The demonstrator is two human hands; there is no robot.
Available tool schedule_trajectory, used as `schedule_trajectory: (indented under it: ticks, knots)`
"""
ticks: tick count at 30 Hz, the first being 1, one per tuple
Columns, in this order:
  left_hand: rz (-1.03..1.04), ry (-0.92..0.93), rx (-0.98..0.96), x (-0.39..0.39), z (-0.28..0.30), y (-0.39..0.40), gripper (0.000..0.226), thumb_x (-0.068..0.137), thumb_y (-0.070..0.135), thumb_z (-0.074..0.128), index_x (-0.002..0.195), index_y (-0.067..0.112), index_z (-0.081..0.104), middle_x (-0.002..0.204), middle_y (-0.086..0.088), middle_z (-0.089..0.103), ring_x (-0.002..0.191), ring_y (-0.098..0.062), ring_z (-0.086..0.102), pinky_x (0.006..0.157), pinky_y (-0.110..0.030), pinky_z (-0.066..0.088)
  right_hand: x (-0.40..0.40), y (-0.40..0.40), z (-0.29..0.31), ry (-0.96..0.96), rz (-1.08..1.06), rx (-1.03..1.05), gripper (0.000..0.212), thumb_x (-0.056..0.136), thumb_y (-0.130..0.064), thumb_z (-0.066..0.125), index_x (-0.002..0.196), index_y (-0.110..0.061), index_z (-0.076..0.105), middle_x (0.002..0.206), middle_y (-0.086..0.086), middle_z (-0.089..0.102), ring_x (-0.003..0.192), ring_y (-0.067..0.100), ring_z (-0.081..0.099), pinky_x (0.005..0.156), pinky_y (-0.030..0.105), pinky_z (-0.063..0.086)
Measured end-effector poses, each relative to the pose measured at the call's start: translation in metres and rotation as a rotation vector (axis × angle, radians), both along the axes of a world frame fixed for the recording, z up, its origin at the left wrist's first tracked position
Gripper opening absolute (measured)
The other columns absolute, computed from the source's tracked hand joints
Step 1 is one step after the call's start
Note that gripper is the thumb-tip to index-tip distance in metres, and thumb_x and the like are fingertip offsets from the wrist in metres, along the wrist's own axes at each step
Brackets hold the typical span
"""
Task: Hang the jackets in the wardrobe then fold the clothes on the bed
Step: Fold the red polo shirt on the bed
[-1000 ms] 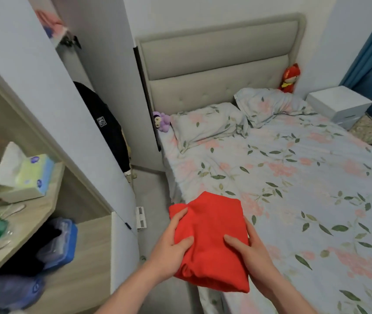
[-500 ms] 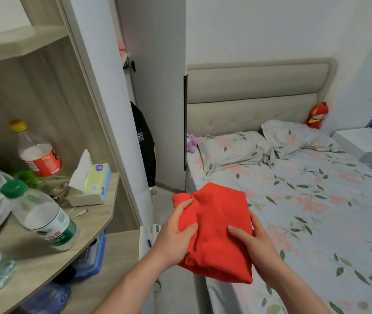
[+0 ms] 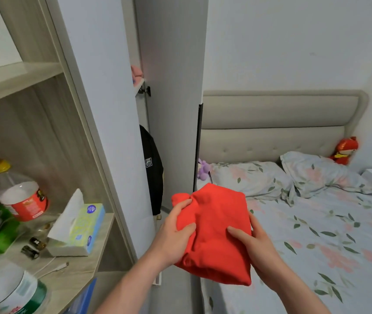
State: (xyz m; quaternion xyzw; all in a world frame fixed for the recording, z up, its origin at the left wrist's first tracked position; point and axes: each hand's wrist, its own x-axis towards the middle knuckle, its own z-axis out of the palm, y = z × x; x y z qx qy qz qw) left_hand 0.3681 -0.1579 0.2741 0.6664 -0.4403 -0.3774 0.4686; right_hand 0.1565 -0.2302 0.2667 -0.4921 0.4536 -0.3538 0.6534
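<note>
Folded red garment [image 3: 216,232]: held in the air between both hands, over the bed's [image 3: 330,241] near edge. Left hand [image 3: 173,232]: fingers curled into its left side. Right hand [image 3: 251,248]: gripping its right side. Black jacket [image 3: 153,171]: hanging in wardrobe [image 3: 171,87], beyond the hands.

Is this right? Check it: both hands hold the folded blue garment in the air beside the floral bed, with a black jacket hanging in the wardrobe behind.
Not quite. The head view shows the folded garment is red, not blue. Left hand and right hand do hold it in the air beside the floral bed, and a black jacket hangs in the wardrobe behind.
</note>
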Motion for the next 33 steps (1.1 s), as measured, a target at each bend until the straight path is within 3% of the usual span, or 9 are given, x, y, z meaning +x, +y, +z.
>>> schedule_trajectory:
  ticks: [5, 11, 14, 19, 22, 33]
  knots:
    - [0.076, -0.016, -0.041, 0.013, 0.013, -0.061, 0.057, 0.095, 0.013, 0.065, 0.137, 0.048, 0.053, 0.137, 0.016, 0.059, 0.118, 0.001, 0.061, 0.11, -0.03, 0.046, 0.018, -0.071, 0.019, -0.012, 0.072, -0.013, 0.057, 0.088, -0.015, 0.077, 0.136, -0.039, 0.057, 0.119, -0.008, 0.075, 0.109, 0.017, 0.072, 0.103, 0.047, 0.054]
    - [0.164, -0.047, -0.059, 0.042, 0.036, -0.129, 0.059, 0.082, 0.028, 0.065, 0.136, 0.049, 0.054, 0.133, 0.019, 0.062, 0.118, -0.001, 0.062, 0.111, -0.035, 0.046, 0.057, -0.147, 0.038, -0.034, 0.113, -0.059, 0.051, 0.089, -0.013, 0.076, 0.13, -0.038, 0.06, 0.116, -0.008, 0.076, 0.107, 0.015, 0.073, 0.095, 0.039, 0.056]
    - [0.179, -0.049, -0.064, 0.064, 0.047, -0.167, 0.061, 0.077, 0.034, 0.063, 0.135, 0.048, 0.055, 0.132, 0.019, 0.062, 0.117, 0.0, 0.062, 0.111, -0.035, 0.046, 0.081, -0.186, 0.044, -0.045, 0.145, -0.066, 0.05, 0.089, -0.014, 0.075, 0.132, -0.035, 0.06, 0.121, -0.004, 0.075, 0.11, 0.018, 0.072, 0.099, 0.043, 0.055]
    - [0.182, -0.052, -0.074, 0.101, 0.062, -0.231, 0.054, 0.083, 0.028, 0.068, 0.13, 0.051, 0.057, 0.128, 0.023, 0.061, 0.115, 0.003, 0.06, 0.11, -0.032, 0.045, 0.118, -0.249, 0.055, -0.052, 0.117, -0.105, 0.057, 0.088, -0.016, 0.077, 0.137, -0.037, 0.056, 0.122, -0.006, 0.074, 0.111, 0.018, 0.071, 0.102, 0.046, 0.053]
    - [0.182, -0.053, -0.099, 0.125, 0.072, -0.269, 0.056, 0.077, 0.034, 0.067, 0.129, 0.054, 0.057, 0.127, 0.022, 0.063, 0.112, 0.003, 0.062, 0.108, -0.031, 0.047, 0.143, -0.286, 0.063, -0.055, 0.107, -0.129, 0.06, 0.087, -0.015, 0.077, 0.138, -0.039, 0.055, 0.121, -0.008, 0.074, 0.111, 0.017, 0.071, 0.103, 0.047, 0.053]
    - [0.243, -0.083, -0.132, 0.192, 0.101, -0.368, 0.052, 0.084, 0.027, 0.068, 0.127, 0.054, 0.058, 0.123, 0.021, 0.065, 0.109, 0.003, 0.063, 0.102, -0.025, 0.047, 0.216, -0.39, 0.09, -0.084, 0.118, -0.196, 0.054, 0.087, -0.014, 0.076, 0.134, -0.033, 0.058, 0.121, -0.005, 0.074, 0.11, 0.017, 0.071, 0.102, 0.045, 0.053]
